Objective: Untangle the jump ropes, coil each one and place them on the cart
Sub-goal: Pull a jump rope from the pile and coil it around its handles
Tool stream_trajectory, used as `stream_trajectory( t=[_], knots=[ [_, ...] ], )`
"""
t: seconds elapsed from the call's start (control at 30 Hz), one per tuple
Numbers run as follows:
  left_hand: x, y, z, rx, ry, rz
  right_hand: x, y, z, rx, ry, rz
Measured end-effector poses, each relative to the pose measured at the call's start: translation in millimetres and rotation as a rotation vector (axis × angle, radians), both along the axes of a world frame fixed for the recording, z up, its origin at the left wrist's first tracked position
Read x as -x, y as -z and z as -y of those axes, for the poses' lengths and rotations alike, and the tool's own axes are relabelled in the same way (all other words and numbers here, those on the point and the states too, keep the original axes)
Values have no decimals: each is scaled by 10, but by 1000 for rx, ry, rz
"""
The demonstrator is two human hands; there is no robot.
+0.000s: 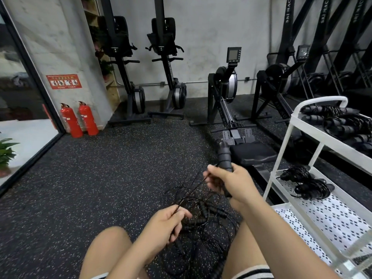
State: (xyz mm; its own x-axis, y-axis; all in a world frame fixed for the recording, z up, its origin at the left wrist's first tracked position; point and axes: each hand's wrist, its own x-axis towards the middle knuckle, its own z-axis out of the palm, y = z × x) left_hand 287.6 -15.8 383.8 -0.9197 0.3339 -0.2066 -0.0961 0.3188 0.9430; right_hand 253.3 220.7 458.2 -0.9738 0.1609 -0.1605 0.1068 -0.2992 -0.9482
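**Several coiled ropes (342, 121) on the cart (282, 147), one tangle (203, 216) left to work through**

Low in the centre of the frame, the tangle lies on the speckled rubber floor (90, 178) between the person's knees. It is a mass of thin black cords looped over and around a number of foam handles.

Just above it, the right hand (229, 182) holds one black foam handle (225, 156) upright, its grip closed round the handle's lower end. The left hand (169, 222), lower and nearer the camera, has its grip closed in a pinch on a thin cord (191, 190), which runs up toward the right hand.

At the right edge, the white cart carries coiled ropes on its top shelf and a second bundle (308, 184) on the middle shelf. The perforated lowest shelf shows bare mesh where it is in view.

As a judgement, the job looks well under way but not near its end. One rope is only being teased free, not yet coiled. The pile appears to hold several more, though their exact count cannot be told from the knot.
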Motion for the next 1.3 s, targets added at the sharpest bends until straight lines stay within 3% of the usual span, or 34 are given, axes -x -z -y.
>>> stream_trajectory(
  t=[0.2,0.5,0.8,1.0,1.1,1.3],
  knots=[
    [-111,99,88,-63,-29,-38,157,-172,-184,129,108,-23],
    [-109,-249,-86,-304,-23,5,-157,412,129,76,-100,53],
    [300,-582,-334,-689,-177,201,-680,801,472,116,-239,62],
    [754,-527,-352,-776,-304,335,-830,824,559,-9,-283,88],
    [951,-364,-311,-706,-369,325,-849,770,551,-130,-319,67],
    [932,-28,-227,-318,-340,255,-801,503,503,-31,-358,39]
  ],
)
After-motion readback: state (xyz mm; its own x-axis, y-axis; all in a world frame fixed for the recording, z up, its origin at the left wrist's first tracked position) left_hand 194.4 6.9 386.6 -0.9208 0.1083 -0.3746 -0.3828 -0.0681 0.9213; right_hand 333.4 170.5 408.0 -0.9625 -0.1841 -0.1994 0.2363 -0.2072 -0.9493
